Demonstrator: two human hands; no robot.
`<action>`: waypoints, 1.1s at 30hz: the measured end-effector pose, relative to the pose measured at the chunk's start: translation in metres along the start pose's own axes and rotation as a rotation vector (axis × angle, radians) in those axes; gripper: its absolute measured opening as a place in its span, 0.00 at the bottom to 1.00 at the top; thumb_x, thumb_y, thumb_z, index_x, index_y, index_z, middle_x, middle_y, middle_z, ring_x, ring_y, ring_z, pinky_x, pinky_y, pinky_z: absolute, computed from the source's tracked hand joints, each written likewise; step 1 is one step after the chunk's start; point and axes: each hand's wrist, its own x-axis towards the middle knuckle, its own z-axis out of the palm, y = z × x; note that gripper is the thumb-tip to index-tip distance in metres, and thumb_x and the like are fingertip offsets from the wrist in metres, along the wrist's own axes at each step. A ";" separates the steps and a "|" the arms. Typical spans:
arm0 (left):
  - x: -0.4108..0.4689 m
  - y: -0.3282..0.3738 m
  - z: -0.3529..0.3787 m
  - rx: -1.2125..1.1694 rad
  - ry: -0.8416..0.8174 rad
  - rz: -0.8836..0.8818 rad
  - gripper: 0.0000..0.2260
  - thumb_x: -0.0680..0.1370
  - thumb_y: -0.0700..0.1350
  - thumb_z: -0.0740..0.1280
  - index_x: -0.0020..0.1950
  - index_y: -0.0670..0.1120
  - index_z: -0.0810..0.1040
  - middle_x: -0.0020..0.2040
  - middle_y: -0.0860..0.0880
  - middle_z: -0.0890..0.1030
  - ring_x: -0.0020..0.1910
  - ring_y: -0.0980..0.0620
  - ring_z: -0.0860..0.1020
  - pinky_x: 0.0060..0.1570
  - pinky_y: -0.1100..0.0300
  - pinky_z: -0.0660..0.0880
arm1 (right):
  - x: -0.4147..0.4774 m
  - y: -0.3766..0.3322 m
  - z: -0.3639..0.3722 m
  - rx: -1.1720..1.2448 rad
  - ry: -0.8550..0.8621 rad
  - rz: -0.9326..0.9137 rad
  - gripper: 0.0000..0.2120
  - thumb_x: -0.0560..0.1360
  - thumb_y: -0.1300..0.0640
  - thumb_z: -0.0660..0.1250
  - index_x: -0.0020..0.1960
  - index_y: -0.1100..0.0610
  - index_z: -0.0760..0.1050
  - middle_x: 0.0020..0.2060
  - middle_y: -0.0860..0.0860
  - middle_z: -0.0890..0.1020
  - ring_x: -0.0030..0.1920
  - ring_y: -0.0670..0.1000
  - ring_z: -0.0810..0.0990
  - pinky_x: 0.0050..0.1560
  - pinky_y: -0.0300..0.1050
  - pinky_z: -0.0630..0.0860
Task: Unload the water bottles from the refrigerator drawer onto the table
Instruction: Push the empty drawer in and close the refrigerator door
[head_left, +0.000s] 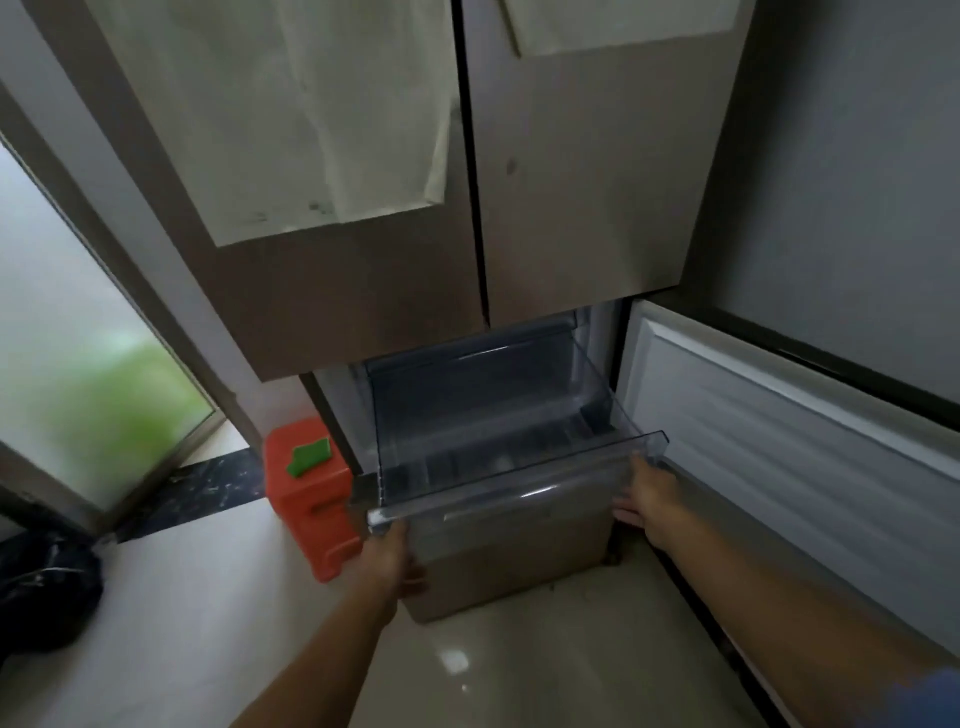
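Your left grip and right grip each clasped a front corner of the clear plastic refrigerator drawer; no water bottles showed inside. Moving it called for even force at both corners, to avoid jamming.

The pale glossy tiled floor beneath the left hand and right hand, both gripping the clear refrigerator drawer, carries an orange plastic stool just left of the left hand and a black bag farther left.
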 end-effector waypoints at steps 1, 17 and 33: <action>0.005 -0.001 0.008 -0.083 0.022 -0.039 0.19 0.81 0.56 0.58 0.59 0.41 0.70 0.51 0.35 0.75 0.45 0.36 0.78 0.38 0.49 0.78 | 0.013 -0.003 -0.001 0.092 -0.001 0.065 0.28 0.80 0.38 0.57 0.70 0.58 0.68 0.58 0.60 0.78 0.52 0.60 0.80 0.47 0.55 0.80; 0.073 0.040 0.074 -0.569 0.247 -0.160 0.26 0.81 0.61 0.50 0.73 0.45 0.61 0.69 0.39 0.69 0.42 0.37 0.78 0.28 0.49 0.80 | 0.089 -0.068 0.050 0.527 0.022 0.237 0.19 0.83 0.48 0.53 0.68 0.55 0.72 0.60 0.55 0.77 0.47 0.58 0.77 0.46 0.57 0.77; 0.191 0.135 0.067 -0.703 0.020 -0.123 0.08 0.84 0.45 0.54 0.49 0.48 0.71 0.44 0.43 0.74 0.41 0.47 0.74 0.43 0.53 0.73 | 0.168 -0.132 0.130 0.601 -0.178 0.251 0.11 0.80 0.57 0.63 0.62 0.57 0.73 0.60 0.59 0.77 0.50 0.60 0.79 0.50 0.60 0.80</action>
